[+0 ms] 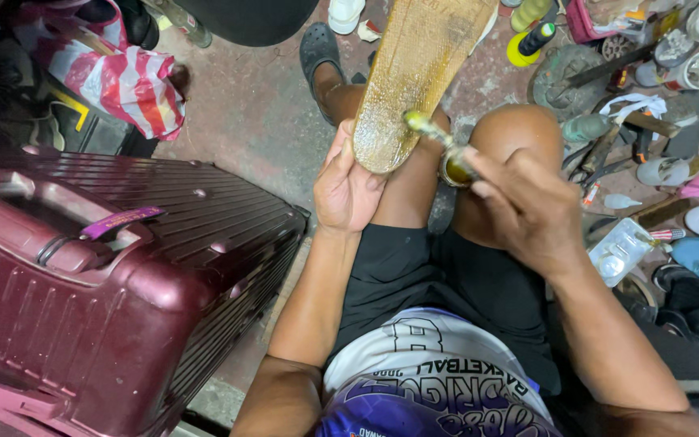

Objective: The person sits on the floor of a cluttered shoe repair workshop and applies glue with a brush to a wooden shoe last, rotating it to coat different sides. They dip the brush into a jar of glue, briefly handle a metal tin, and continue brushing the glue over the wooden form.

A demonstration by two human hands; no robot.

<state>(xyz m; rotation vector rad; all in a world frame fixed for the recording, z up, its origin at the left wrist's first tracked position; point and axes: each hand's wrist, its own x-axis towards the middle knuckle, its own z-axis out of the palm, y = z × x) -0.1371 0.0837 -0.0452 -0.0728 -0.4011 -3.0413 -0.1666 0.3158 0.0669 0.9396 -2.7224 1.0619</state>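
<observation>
Gripping the near end of a tan shoe sole [414, 73] in my left hand [345, 182], I am holding it slanted above my knees while my right hand [527, 206], fingers closed around a glue-coated brush [434, 133], is pressing its tip against the sole's glossy wet end. A maroon suitcase [123, 275] is crowding my left side; bottles, tools and shoes are cluttering the floor at my right.

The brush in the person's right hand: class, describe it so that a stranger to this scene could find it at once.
Start at the long tan shoe sole held up over the knees by the left hand. At its lower, glossy end rests the brush, held by the right hand. Unlike the tools scattered on the floor, its yellowish tip touches the sole.
</observation>
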